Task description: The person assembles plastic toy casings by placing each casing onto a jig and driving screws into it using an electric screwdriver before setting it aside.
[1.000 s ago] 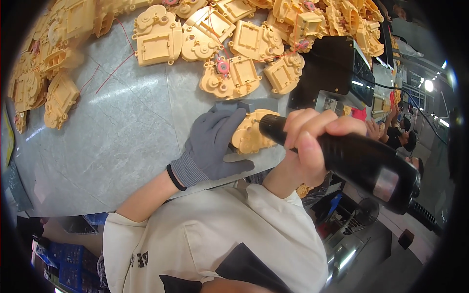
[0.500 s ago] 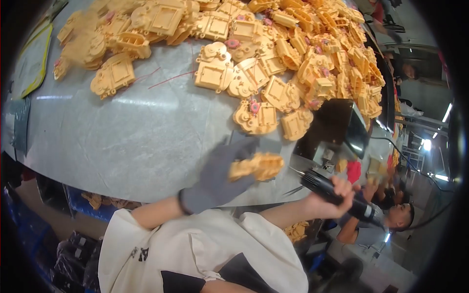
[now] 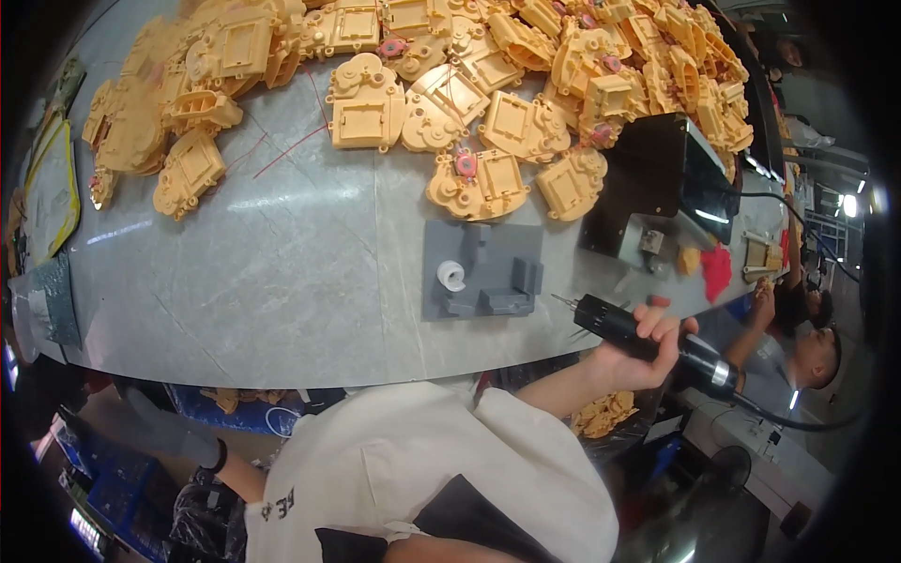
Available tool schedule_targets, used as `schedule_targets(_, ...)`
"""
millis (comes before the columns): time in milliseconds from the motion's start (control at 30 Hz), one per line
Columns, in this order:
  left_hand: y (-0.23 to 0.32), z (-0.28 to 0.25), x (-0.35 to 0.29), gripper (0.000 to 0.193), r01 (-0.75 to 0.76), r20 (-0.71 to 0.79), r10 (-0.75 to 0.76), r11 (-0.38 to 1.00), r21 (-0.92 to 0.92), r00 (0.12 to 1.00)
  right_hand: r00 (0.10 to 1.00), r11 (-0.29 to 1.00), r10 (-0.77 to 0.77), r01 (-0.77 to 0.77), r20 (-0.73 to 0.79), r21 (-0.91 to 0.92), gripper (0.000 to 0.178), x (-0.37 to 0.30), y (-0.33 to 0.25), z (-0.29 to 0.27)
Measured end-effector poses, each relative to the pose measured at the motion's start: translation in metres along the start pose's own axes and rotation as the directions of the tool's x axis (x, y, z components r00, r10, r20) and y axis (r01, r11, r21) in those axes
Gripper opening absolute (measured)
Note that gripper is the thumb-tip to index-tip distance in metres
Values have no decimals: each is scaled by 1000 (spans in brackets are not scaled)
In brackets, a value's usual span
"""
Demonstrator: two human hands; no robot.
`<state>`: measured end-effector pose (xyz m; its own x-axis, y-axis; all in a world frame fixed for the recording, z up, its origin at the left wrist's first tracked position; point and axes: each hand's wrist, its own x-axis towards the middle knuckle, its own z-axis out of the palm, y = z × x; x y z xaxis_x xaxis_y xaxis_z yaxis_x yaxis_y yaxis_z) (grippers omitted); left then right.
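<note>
left hand point(image 3: 167, 430) has swung past the bench point(image 3: 263, 300) edge, cannot tell its hold | right hand point(image 3: 631, 368) grips black screwdriver point(image 3: 608, 322) | grey fixture point(image 3: 483, 272) now uncovered, apparently free for a piece

The gloved left hand point(image 3: 169, 432) is now away from the fixture point(image 3: 488, 267), lowered past the front edge of the worktable point(image 3: 272, 291). The fixture no longer carries a yellow housing, exposing the white ring point(image 3: 450, 275). The electric screwdriver point(image 3: 610, 324) is withdrawn beside it.
</note>
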<state>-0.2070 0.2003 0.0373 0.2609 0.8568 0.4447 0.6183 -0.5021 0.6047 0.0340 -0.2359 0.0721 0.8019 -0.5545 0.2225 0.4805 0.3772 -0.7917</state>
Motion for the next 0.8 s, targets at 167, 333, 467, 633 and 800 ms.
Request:
schedule_targets(167,243,146,-31,60,-725,356,933,215,-655,-45,999,997,-31,30,-11,-77,39,-6,13,19)
schedule_targets(333,253,229,-85,46,-741,266,946,42,-671,-187,978,988,-157,155,135,27,37,-16,-21,-2)
schedule_targets(467,250,223,-68,44,-639,284,958,197,-743,-36,987,984,-158,156,-22,-82,33,-10,-25,-36)
schedule_targets(633,220,182,-82,52,326,617,675,524,-787,405,993,993,-100,97,-57,-66,31,-14,-18,-42)
schedule_targets(800,229,144,-104,48,847,752,468,483,221,-463,994,989,-7,-9,-105,-147,41,-13,6,-18)
